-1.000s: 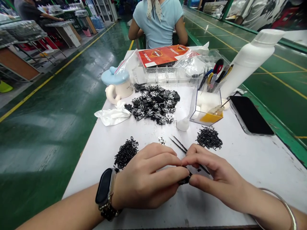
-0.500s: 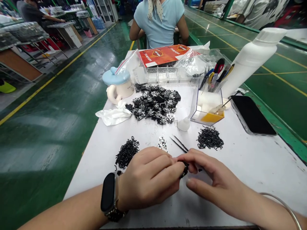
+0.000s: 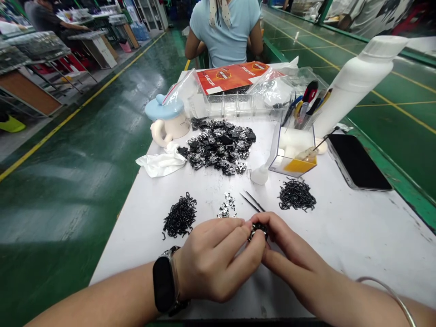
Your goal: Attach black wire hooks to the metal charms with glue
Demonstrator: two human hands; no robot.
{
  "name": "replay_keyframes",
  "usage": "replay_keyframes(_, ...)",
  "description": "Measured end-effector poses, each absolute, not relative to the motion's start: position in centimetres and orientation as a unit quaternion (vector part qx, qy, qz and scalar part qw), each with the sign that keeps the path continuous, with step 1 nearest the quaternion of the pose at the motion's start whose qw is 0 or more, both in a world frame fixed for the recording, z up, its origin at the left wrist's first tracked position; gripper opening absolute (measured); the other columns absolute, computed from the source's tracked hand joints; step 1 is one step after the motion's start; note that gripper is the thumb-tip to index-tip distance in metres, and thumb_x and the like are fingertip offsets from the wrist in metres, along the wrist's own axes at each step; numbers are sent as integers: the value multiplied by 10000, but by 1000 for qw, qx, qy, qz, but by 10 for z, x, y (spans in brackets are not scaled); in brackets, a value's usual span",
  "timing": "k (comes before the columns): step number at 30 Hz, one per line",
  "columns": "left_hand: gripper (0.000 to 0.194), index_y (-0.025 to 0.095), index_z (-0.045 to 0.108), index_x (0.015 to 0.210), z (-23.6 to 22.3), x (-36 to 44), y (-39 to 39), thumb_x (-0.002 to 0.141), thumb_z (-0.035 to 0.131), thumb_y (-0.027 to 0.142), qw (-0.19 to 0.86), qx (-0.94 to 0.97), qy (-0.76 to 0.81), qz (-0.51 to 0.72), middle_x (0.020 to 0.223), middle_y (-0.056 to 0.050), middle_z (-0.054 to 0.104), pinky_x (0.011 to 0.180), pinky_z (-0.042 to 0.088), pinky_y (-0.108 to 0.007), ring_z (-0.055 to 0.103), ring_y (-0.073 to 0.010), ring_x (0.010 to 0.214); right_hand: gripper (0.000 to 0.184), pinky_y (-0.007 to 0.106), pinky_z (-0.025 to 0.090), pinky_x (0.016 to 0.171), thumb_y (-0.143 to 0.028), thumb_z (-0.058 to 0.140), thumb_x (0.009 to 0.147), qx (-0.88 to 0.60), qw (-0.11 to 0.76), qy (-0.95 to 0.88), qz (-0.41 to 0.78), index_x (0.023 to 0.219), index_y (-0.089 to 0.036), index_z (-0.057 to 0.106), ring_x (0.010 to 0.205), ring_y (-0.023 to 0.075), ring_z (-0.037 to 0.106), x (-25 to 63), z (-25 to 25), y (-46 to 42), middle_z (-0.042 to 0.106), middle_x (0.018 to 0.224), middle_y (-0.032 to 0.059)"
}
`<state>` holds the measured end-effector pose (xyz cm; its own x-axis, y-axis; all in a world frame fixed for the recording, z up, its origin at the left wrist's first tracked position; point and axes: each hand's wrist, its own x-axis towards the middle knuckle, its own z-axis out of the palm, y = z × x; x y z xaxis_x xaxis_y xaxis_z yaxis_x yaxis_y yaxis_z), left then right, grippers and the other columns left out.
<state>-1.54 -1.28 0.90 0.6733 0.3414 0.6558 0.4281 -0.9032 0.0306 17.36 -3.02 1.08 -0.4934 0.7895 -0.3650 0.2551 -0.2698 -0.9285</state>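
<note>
Between both hands, above the front of the white table, is a small black part with shiny metal bits (image 3: 259,230). My left hand (image 3: 218,259), with a watch on its wrist, pinches it from the left. My right hand (image 3: 289,254) closes on its right side with thumb and fingers. Most of the part is hidden by fingers. Just beyond lie black tweezers (image 3: 251,200), partly behind my right hand, and a small heap of silvery pieces (image 3: 226,206). Piles of black hook-shaped pieces lie to the left (image 3: 180,215) and right (image 3: 297,194).
A large pile of black-and-metal parts (image 3: 220,145) lies mid-table. Around it are a lidded mug (image 3: 168,120), a crumpled tissue (image 3: 160,162), a small white bottle (image 3: 260,175), a clear tool box (image 3: 293,152), a phone (image 3: 359,161) and a tall white bottle (image 3: 361,86). A person sits beyond.
My right fingers and thumb have closed in on the black part, which now shows more between the hands. My left hand has shifted slightly right and down, uncovering more silvery pieces.
</note>
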Motion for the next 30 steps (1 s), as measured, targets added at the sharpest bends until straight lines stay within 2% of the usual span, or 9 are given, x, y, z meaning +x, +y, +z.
replay_keyframes(4,237,37,627,975,7,-13,-12,756,673,114,18,-909,-225,-349,765,-113,719,730,596,-309,677,-189,703,299,349,423,846,-407,419,934,-454,175,-581,652,1209,-298,373,950,165,486,180,10,-29,529,988,4)
replay_keyframes(10,190,154,634,876,13,-10,-14,708,612,68,-180,-829,-378,-370,673,-41,671,586,513,-269,608,-149,623,302,323,390,837,-421,471,922,-445,193,-694,532,1208,-345,416,925,149,463,195,3,-19,508,985,-5)
replay_keyframes(14,132,167,657,845,16,-8,-15,714,667,150,-463,-693,-451,-320,691,-18,667,595,498,-219,615,-118,619,97,314,362,782,-342,481,926,-407,239,-746,470,968,-265,523,869,145,458,195,5,-12,501,888,0)
replay_keyframes(17,177,170,644,845,15,-7,-14,695,727,214,-683,-501,-467,-254,638,8,637,540,472,-180,611,-97,565,171,306,348,739,-319,462,934,-396,246,-752,466,801,-216,493,812,138,453,193,6,-11,497,820,0)
replay_keyframes(19,208,160,634,830,13,-6,-13,672,758,213,-768,-394,-445,-239,601,23,615,541,482,-180,614,-93,540,174,301,354,721,-318,452,936,-403,247,-747,467,798,-214,478,791,136,450,193,5,-13,488,803,-2)
replay_keyframes(22,201,147,624,823,12,-5,-14,678,758,185,-821,-300,-405,-268,603,30,606,567,532,-222,617,-95,534,120,305,378,726,-333,461,918,-403,282,-758,428,997,-245,481,818,146,455,191,0,-18,488,858,6)
replay_keyframes(24,199,141,610,808,11,-3,-15,676,756,166,-832,-253,-399,-291,624,23,615,552,528,-206,612,-90,552,310,313,390,746,-338,538,867,-405,309,-773,379,1144,-254,429,862,159,463,187,-3,-22,498,920,15)
replay_keyframes(27,208,128,591,789,11,1,-16,664,757,139,-828,-213,-411,-318,651,3,628,549,484,-154,608,-82,601,444,324,375,776,-255,629,796,-414,313,-796,311,1178,-253,402,888,161,492,178,-5,-26,538,994,17)
replay_keyframes(30,213,111,590,811,9,4,-16,675,750,148,-818,-213,-424,-325,636,11,602,580,469,-155,583,-66,591,415,333,358,781,-170,595,801,-416,300,-808,290,1162,-240,402,877,154,516,172,-7,-27,566,1012,18)
